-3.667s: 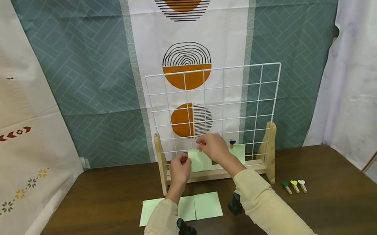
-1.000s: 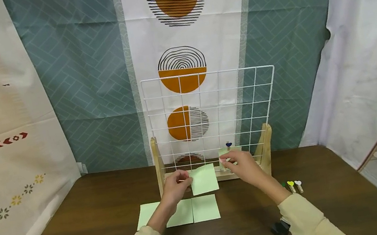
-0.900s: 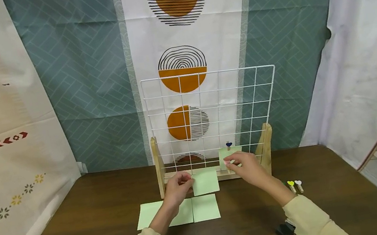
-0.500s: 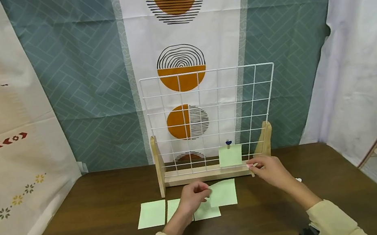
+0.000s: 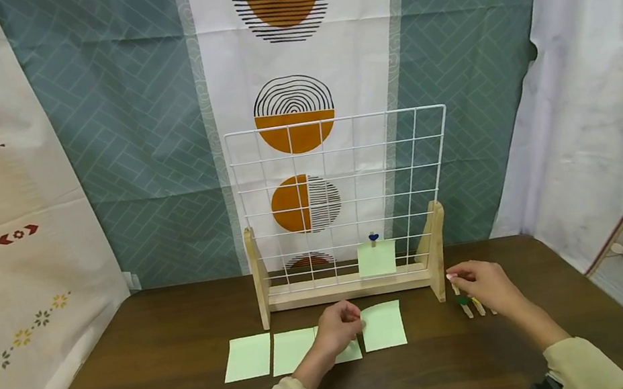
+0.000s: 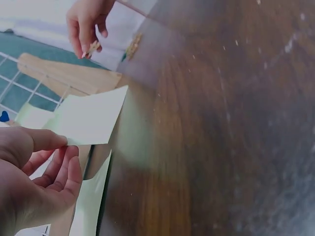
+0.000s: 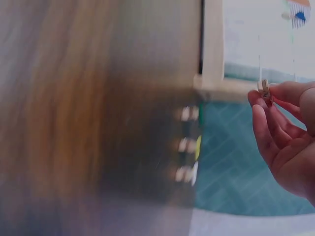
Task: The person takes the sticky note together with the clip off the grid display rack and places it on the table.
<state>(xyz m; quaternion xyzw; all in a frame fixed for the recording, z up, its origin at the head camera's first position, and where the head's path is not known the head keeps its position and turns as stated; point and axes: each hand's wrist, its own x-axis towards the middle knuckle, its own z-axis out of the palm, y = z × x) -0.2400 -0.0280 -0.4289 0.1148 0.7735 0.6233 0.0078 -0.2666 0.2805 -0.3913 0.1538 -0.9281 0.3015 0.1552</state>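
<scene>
My left hand (image 5: 339,329) pinches a pale green paper note (image 5: 383,326) at its left edge, between thumb and fingers, low above the table. In the left wrist view the note (image 6: 93,115) tilts up from the fingertips. My right hand (image 5: 484,282) pinches a small wooden clothespin (image 7: 265,90), out to the right of the grid stand. Just beyond that hand lie a green-topped clothespin (image 5: 464,301), a yellow-topped clothespin (image 7: 187,145) and a white-topped clothespin (image 7: 186,173). Partly behind my left hand lies another green note (image 5: 349,352).
A white wire grid (image 5: 341,149) stands in a wooden base (image 5: 351,290) at the back of the dark table (image 5: 152,383). A blue heart clothespin (image 5: 373,238) holds a green note (image 5: 377,260) on it. Two more notes lie left, one farther left (image 5: 247,358).
Both hands were at the grid with the note against it; they have come away. My left hand lowered the note and moved right; my right hand carried its clothespin right, toward the others.
</scene>
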